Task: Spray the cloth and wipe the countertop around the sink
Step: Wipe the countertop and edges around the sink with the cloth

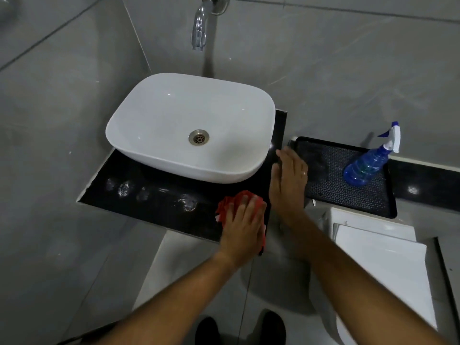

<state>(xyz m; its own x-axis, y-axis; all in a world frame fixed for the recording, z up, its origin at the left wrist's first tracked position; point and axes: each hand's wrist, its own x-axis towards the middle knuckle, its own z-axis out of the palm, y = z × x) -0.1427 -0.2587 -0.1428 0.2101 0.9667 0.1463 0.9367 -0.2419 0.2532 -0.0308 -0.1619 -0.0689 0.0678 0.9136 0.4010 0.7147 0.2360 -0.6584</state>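
Cloth [230, 204], red, bunched, lying at front right corner of black countertop [159, 207], just ahead of front edge, pressed flat under left hand [245, 226]. Fingers [251, 207] of that hand spread and extended over fabric, palm down, not curled into a fist; a red fold poking out past fingertips toward the sink, another strip trailing along right side of palm. Lower down in view, 2 bare forearms reaching in from bottom, 2 dark shoes [206, 329] on pale floor tiles between them.

Right hand [290, 179] just beside cloth hand, slightly farther, open and flat, fingers straight and together, gripping nothing, resting across right edge of countertop with its outer side against near-left corner of black tray [348, 195]. Ring on 1 finger. White toilet tank [378, 245] below tray, at right.

Left along countertop: several whitish wet smears [154, 192] in a row in front of basin.

Farther back: white oval sink [191, 125] sitting on countertop, metal drain [198, 137] in its bottom. Blue spray bottle [368, 165] standing on far right part of tray, white trigger head at top, well apart from both hands.

Farthest: chrome tap [200, 28] coming out of grey tiled wall above sink.
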